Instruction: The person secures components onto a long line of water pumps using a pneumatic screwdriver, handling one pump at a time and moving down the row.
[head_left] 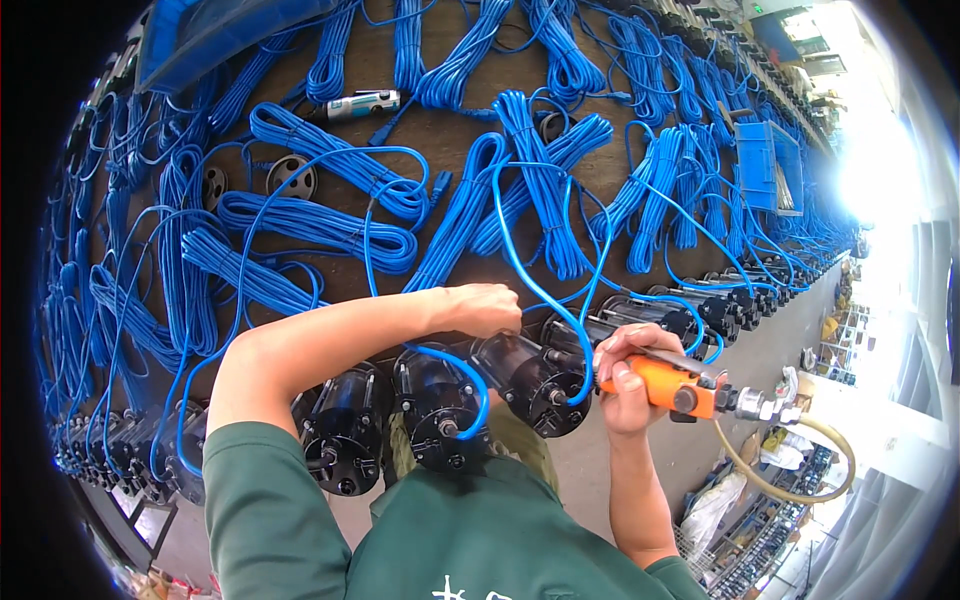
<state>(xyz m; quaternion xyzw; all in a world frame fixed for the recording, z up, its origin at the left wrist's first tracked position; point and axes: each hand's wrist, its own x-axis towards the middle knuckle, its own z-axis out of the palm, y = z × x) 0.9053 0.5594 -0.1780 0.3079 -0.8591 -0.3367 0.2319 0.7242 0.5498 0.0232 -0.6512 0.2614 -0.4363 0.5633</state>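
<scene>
My right hand point(628, 385) is wrapped round an orange air tool point(672, 388). A metal coupling joins its rear end to a tan air hose point(848, 462). The tool's working end is hidden by my hand, close to a black cylindrical pump point(530, 385) with a blue cable leaving its end face. My left hand point(482, 309) is curled into a fist at the far end of this pump; what its fingers hold, if anything, is hidden. Directly left of this pump stands another black pump point(440, 405), also with a blue cable.
Coiled blue cables point(540, 185) cover much of the brown table point(455, 135). Among them lie a grey-and-teal tool point(362, 105) and round black discs point(292, 176). Blue bins point(768, 165) stand at the right and far left. More black pumps line the near edge on both sides.
</scene>
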